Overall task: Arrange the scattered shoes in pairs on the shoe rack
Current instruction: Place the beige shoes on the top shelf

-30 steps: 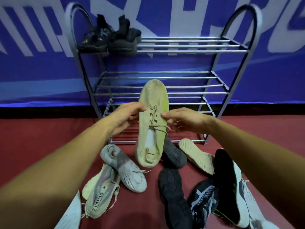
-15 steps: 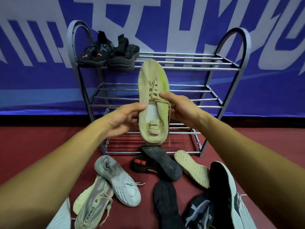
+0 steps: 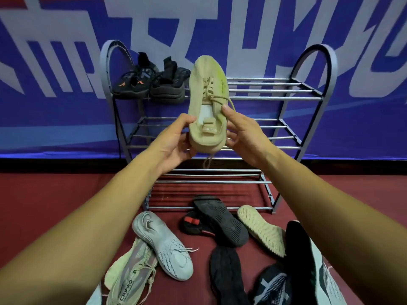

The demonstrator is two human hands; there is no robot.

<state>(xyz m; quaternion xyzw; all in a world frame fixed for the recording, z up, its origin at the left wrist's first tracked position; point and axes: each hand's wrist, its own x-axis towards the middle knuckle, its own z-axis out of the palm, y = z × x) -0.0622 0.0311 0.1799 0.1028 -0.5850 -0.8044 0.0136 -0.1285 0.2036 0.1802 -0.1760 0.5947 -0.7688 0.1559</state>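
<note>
Starting at the left, a black pair of sneakers (image 3: 152, 82) sits on the shoe rack's (image 3: 275, 98) top shelf. Now the left hand (image 3: 174, 139), fingers curled round the heel of the beige sneaker (image 3: 207, 102), held up before the rack's upper shelves. The right hand (image 3: 244, 137) grasps the other side, thumb by the laces. Down right, a sole-up beige shoe (image 3: 262, 230) lies on the red floor (image 3: 44, 205).

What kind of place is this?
Probably an indoor sports hall or event space: a dark red floor, a big blue banner with white lettering as the wall, and a metal shoe rack standing before it.
</note>
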